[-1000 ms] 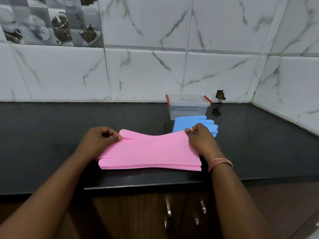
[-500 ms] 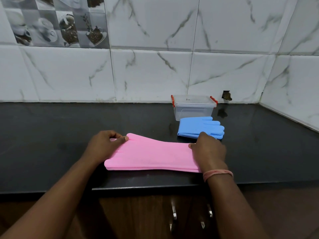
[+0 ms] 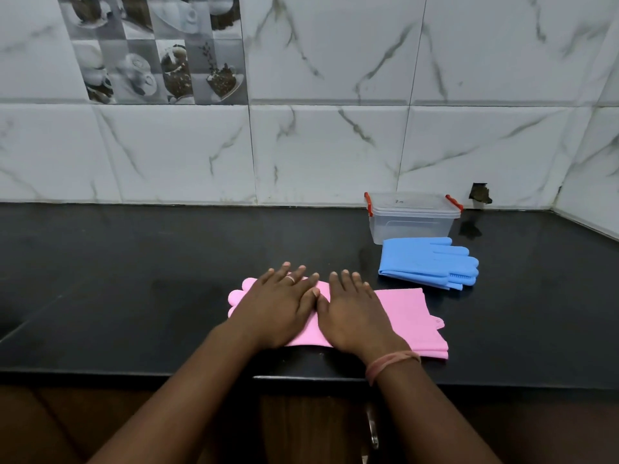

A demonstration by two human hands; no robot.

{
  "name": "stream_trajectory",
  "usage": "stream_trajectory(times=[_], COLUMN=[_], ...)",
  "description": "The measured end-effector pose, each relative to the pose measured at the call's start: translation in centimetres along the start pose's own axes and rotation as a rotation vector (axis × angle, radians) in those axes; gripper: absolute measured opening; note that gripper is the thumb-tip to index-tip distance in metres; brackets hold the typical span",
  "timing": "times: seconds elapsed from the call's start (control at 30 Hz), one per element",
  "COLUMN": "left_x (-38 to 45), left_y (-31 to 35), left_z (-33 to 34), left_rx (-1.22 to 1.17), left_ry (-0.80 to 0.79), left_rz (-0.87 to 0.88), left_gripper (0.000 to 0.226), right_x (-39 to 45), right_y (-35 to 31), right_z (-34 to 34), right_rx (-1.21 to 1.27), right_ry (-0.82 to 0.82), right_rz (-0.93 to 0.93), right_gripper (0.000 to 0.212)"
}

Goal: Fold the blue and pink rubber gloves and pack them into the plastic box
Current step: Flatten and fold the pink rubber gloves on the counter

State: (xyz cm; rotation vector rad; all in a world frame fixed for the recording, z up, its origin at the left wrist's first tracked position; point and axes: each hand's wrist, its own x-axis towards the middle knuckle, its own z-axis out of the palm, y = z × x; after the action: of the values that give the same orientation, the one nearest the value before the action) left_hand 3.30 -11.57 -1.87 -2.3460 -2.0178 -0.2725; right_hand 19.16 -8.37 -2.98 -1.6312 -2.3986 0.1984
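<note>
The flat pink rubber gloves [image 3: 407, 316] are lain left-to-right on the black worktop [image 3: 134, 262] under the left hand [image 3: 278, 309] and right hand [image 3: 355, 316] (each grip open, palms pressed flat, nothing grasped), the cuff end jutting right, nearer the right hand.

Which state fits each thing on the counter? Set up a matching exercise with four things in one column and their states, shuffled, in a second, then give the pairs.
Things:
1. pink gloves
2. blue gloves
3. box
4. left hand

States:
A. lid on, against the wall
B. wears a ring, palm down
C. lying free, just in front of the box
D. pressed flat under both hands

Pairs: 1-D, 2-C, 3-A, 4-B
</note>
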Motion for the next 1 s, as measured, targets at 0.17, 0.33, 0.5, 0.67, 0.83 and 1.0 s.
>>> stream_trajectory(times=[0.17, 0.33, 0.5, 0.67, 0.83, 1.0], left_x=[-0.5, -0.3, 0.0, -1.4, -2.4, -2.8], left_y=[-0.1, -2.9, -4.4, -6.3, -5.8, -6.1], left_z=[-0.5, -2.9, -4.9, -6.8, -7.6, -7.3], left_rx=[-0.031, -0.325, -0.700, -1.129, -1.301, -1.449], left_ry=[0.061, 0.267, -0.031, -0.248, -0.262, -0.240], left_rz=[-0.004, -0.591, -0.716, -0.833, -0.768, -0.787], left_gripper=[0.053, 0.044, 0.030, 0.031, 0.012, 0.022], right_x=[0.1, 0.3, -0.4, -1.0, -0.9, -0.7], right_y=[-0.3, -2.2, -4.1, -4.0, -4.0, -3.8], right_z=[-0.6, -1.8, -1.7, -0.3, -0.3, -0.8], right_rx=[-0.018, 0.118, 0.463, 0.363, 0.369, 0.489], right_ry=[-0.078, 0.003, 0.024, 0.155, 0.145, 0.120], right_rz=[0.024, 0.077, 0.099, 0.127, 0.144, 0.171], right_gripper=[0.070, 0.066, 0.063, 0.063, 0.062, 0.058])
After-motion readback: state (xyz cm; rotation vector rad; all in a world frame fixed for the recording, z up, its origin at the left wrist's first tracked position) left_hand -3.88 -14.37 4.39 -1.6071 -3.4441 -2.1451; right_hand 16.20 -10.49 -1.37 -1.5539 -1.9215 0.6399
